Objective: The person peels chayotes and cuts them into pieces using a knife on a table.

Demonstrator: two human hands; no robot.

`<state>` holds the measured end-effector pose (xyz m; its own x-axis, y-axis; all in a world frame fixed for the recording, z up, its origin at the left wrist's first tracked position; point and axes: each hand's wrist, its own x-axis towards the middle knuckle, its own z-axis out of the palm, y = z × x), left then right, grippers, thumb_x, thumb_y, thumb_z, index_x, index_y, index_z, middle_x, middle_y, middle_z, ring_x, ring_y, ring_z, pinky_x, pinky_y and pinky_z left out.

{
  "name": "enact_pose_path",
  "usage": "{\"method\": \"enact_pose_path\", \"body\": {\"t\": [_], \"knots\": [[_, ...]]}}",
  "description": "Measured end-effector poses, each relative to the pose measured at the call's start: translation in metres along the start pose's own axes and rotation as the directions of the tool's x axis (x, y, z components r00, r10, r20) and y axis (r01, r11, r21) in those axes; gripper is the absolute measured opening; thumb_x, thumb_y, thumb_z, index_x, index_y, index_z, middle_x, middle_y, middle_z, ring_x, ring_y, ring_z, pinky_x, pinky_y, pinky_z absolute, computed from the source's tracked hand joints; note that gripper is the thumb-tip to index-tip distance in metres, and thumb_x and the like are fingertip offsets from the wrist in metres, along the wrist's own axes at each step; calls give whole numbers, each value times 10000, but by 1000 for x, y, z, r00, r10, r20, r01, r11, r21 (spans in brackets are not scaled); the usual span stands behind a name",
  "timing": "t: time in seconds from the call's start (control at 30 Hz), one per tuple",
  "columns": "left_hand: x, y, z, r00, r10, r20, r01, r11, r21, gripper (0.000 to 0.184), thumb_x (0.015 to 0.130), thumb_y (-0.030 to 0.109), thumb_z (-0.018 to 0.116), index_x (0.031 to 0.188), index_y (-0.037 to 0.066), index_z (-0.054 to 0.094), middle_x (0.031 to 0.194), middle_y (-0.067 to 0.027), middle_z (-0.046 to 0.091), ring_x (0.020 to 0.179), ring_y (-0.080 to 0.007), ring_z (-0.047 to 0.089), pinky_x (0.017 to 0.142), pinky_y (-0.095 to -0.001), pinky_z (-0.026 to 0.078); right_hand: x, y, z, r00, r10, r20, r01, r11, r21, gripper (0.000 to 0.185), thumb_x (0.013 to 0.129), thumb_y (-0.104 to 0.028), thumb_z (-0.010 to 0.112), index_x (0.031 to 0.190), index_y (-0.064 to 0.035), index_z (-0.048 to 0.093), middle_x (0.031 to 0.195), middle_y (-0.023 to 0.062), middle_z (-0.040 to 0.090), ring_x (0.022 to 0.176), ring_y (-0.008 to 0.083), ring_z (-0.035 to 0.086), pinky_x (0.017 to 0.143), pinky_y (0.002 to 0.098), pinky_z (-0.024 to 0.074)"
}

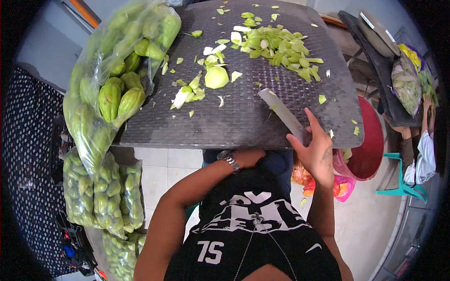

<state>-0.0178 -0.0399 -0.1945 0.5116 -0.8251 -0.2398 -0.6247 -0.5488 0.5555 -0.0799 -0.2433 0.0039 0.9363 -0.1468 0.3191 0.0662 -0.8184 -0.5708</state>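
Observation:
My right hand (pixel 313 147) is at the front right of the dark woven table (pixel 178 126), thumb and fingers apart beside the lower end of a flat knife (pixel 283 112); whether it touches the knife is unclear. My left hand (pixel 248 158) is below the table's front edge near my lap, its fingers hidden. A pale green peeled piece (pixel 216 77) sits mid-table among peelings (pixel 190 93). Farther back lies a large heap of green slices (pixel 281 47). An open plastic bag of green chayotes (pixel 110 98) covers the table's left side.
More bagged chayotes (pixel 105 192) are stacked at the lower left. A red tub (pixel 365 140) stands off the table's right edge, near a teal stool (pixel 403 180). At the far right, another person's arms (pixel 425 112) reach toward a dark table (pixel 382 79) with bagged vegetables (pixel 405 82).

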Motion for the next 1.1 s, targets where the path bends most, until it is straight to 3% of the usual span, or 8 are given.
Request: {"method": "enact_pose_path", "body": {"t": [0.13, 0.27, 0.47, 0.5, 0.57, 0.6, 0.77, 1.1], "knots": [[-15, 16, -14, 994, -32, -101, 35, 999, 26, 432, 985, 156, 502, 1394, 29, 556, 1377, -258, 597, 1315, -402, 553, 1146, -506, 391, 1, -3, 1, 1000, -2, -12, 3, 1000, 18, 780, 760, -165, 888, 1449, -29, 549, 922, 210, 678, 788, 307, 662, 738, 405, 535], [-37, 73, -83, 917, -33, 396, -53, 977, 204, 341, 938, 74, 536, 1255, -5, 632, 1135, -237, 699, 1108, -374, 687, 936, -489, 544, 1, -2, 1, 1000, -5, 19, 6, 1000, -10, 760, 772, -174, 875, 1438, -18, 545, 996, 241, 680, 864, 360, 672, 785, 430, 543], [-48, 88, -155, 910, 413, 20, -385, 864, -324, 286, 891, 64, 663, 1166, -12, 656, 969, -180, 713, 919, -334, 726, 797, -453, 568, 5, -4, -1, 998, 13, 62, -12, 1000, -12, 740, 790, -181, 854, 1425, 17, 530, 1177, 309, 682, 1035, 464, 691, 897, 478, 558], [-51, 92, -180, 928, 275, -250, -352, 867, -353, 326, 875, 87, 709, 1181, -8, 653, 977, -182, 708, 912, -331, 717, 797, -445, 566, 4, -4, -1, 998, 14, 63, -13, 1000, -14, 740, 792, -182, 854, 1426, 18, 529, 1181, 309, 682, 1030, 461, 694, 897, 477, 558], [-48, 84, -209, 653, 32, -757, -263, 947, -186, 423, 855, 141, 776, 1231, 5, 641, 1042, -189, 693, 951, -337, 689, 822, -441, 554, 3, -4, -3, 998, 27, 62, -27, 1000, -9, 741, 797, -187, 853, 1429, 22, 526, 1186, 308, 682, 1022, 452, 697, 895, 476, 559], [-42, 74, -218, 354, 30, -935, -122, 992, -14, 474, 851, 172, 796, 1266, 12, 631, 1098, -194, 683, 996, -346, 670, 846, -444, 545, 3, -5, -3, 998, 38, 59, -38, 999, -3, 741, 801, -191, 852, 1430, 23, 525, 1186, 307, 683, 1018, 447, 699, 893, 476, 559], [-50, 2, -224, 537, -192, -821, 516, 845, 140, 560, 867, 222, 782, 1361, 39, 591, 1226, -230, 620, 1142, -437, 582, 985, -476, 496, 3, -8, -5, 997, 54, 55, -53, 998, -13, 743, 815, -208, 847, 1437, 29, 518, 1174, 308, 686, 992, 430, 708, 875, 475, 560], [-26, -15, -243, 660, -205, -723, 478, 857, 194, 629, 709, 405, 841, 1218, 70, 685, 1123, -273, 635, 984, -456, 657, 898, -509, 557, 5, -9, -3, 996, 67, 56, -66, 998, -15, 740, 826, -219, 839, 1441, 33, 513, 1146, 314, 689, 978, 429, 710, 859, 473, 558]]}}
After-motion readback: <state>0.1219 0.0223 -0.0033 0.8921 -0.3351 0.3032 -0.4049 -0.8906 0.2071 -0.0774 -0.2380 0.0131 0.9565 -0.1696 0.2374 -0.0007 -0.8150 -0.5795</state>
